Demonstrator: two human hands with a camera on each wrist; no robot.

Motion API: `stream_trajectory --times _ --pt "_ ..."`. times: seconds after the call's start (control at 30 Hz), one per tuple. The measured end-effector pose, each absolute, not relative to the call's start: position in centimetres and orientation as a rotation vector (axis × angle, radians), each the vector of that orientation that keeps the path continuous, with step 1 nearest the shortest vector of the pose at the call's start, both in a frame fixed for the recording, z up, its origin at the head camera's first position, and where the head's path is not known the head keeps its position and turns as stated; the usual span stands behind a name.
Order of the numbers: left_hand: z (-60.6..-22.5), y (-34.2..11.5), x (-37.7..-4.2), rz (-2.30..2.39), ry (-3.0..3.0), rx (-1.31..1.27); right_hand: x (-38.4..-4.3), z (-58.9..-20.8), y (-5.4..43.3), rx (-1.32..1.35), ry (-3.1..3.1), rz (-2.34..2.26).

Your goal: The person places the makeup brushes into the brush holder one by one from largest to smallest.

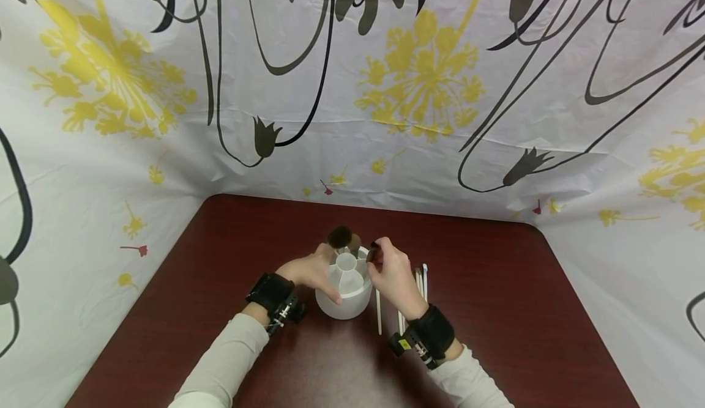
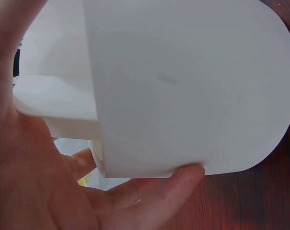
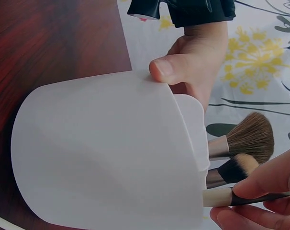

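Observation:
A white divided brush holder (image 1: 346, 309) stands upright on the table. My left hand (image 1: 311, 271) grips its left side, thumb toward the front, with fingers against the wall in the left wrist view. My right hand (image 1: 395, 278) pinches a makeup brush (image 3: 217, 198) at the holder's right rim. Its dark part lies between thumb and fingers, and its pale part reaches to the rim; the lower end is hidden. A large fluffy brush (image 3: 252, 136) and a smaller two-tone brush (image 3: 240, 166) stand in the back of the holder, bristles up.
Several slim pale-handled brushes (image 1: 425, 281) lie on the dark red table (image 1: 484, 298) right of the holder, partly under my right hand and wrist. One pale stick (image 1: 379, 316) lies close beside the holder. A patterned white cloth (image 1: 330, 114) hangs behind the table.

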State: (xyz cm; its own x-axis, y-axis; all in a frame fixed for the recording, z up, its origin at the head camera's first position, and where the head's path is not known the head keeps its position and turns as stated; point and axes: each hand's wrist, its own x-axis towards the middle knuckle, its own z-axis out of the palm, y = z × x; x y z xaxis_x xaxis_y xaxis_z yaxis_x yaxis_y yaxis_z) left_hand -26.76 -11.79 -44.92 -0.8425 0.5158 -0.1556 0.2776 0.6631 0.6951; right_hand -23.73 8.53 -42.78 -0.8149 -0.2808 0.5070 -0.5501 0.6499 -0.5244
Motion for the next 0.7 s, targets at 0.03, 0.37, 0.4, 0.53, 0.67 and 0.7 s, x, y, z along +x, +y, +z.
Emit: stream_trajectory --times 0.03,0.37,0.4,0.53,0.67,0.7 --pt "-44.92 -11.79 -26.76 0.982 2.539 0.622 -23.71 -42.82 8.5 0.656 -2.489 0.976" --pt "-44.92 -11.78 -26.74 0.989 2.526 0.595 -23.69 -43.17 8.38 0.655 -2.504 0.994" --pt "-44.93 -11.78 -26.75 0.988 2.526 0.595 -23.67 -43.17 8.4 0.655 -2.502 0.993" --pt "-44.97 -11.78 -26.82 0.994 2.525 0.595 -23.68 -43.22 8.44 0.652 -2.506 0.987" --pt "-44.93 -11.78 -26.79 1.012 2.519 0.584 -23.7 -43.29 8.48 0.648 -2.509 0.989" --pt "-44.89 -11.78 -26.76 1.014 2.518 0.579 -23.7 -43.3 8.48 0.647 -2.509 0.989"
